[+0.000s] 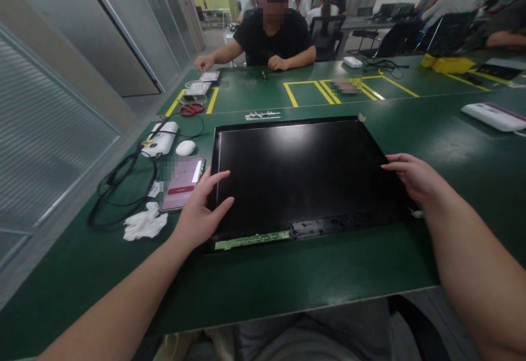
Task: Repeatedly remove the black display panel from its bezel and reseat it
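A black display panel (299,175) in a thin frame lies in front of me, screen side up. Along its near edge runs a narrow green circuit board (252,239). My left hand (201,207) grips the panel's left edge, its thumb and index finger over the top and the other fingers out of sight. At the opposite edge my right hand (415,177) holds the frame, fingertips resting on the upper side; the thumb is hidden. Whether the panel is slightly raised from the table I cannot tell.
Left of the panel are a phone (181,183), crumpled tissue (146,223), a white mouse-like object (186,148), a white box (162,138), black cables (102,196) and red scissors (192,109). White strips (262,115) lie beyond. Across the green table (329,279) sits a person (273,38).
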`<state>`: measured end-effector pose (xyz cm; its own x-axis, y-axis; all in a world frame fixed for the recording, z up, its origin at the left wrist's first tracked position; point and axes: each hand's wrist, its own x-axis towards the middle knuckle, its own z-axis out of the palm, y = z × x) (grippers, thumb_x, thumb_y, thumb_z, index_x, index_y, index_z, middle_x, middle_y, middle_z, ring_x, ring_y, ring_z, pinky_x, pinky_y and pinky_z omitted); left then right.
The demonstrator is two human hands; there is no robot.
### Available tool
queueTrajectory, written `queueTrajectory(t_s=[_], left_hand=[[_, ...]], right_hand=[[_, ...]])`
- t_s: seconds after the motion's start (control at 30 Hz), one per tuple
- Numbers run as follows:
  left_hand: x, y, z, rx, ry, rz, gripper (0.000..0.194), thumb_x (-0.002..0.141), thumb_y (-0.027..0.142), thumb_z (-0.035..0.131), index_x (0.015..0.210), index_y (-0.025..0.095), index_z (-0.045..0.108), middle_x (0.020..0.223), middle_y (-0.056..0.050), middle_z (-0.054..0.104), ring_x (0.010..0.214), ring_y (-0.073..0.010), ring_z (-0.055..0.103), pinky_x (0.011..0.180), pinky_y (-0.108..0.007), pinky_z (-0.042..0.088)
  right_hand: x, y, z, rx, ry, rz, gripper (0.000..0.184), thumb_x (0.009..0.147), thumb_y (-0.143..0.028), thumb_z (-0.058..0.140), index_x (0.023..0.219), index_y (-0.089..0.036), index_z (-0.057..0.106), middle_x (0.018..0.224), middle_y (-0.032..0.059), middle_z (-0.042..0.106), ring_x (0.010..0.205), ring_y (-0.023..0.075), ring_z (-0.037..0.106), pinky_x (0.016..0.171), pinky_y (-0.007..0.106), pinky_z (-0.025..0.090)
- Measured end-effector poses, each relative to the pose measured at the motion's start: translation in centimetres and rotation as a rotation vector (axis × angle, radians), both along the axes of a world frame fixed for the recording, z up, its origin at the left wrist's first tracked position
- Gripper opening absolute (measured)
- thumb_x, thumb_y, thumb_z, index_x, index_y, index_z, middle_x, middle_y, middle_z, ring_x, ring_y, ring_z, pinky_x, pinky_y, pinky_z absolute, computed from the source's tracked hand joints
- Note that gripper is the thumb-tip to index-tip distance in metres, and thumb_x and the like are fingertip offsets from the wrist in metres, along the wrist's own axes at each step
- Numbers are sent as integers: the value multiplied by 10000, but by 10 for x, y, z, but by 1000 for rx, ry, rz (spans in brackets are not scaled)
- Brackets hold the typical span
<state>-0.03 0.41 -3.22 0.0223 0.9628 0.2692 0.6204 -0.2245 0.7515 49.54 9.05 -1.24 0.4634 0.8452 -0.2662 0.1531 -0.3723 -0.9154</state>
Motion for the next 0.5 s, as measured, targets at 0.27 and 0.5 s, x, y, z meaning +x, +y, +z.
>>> queueTrajectory(t_s=[0.27, 0.5], left_hand=[[2, 1, -1, -53, -193, -11, 621, 947, 419, 723, 1527, 240, 596, 1713, -157, 538, 1617, -338, 472, 1333, -546, 378], [8, -2, 5, -143, -247, 8, 638, 910, 416, 743, 1504, 219, 623, 1662, -181, 591, 1568, -375, 535, 1296, -570, 430]], right_hand=[[9, 3, -7, -15, -129, -38, 276, 536, -262, 783, 811, -279, 771, 866, 44, 780, 930, 270, 691, 827, 395, 549], [11, 1, -13, -30, -226, -5, 217, 550, -337, 800, 764, -326, 768, 975, 68, 814, 1131, 347, 697, 1009, 495, 529]])
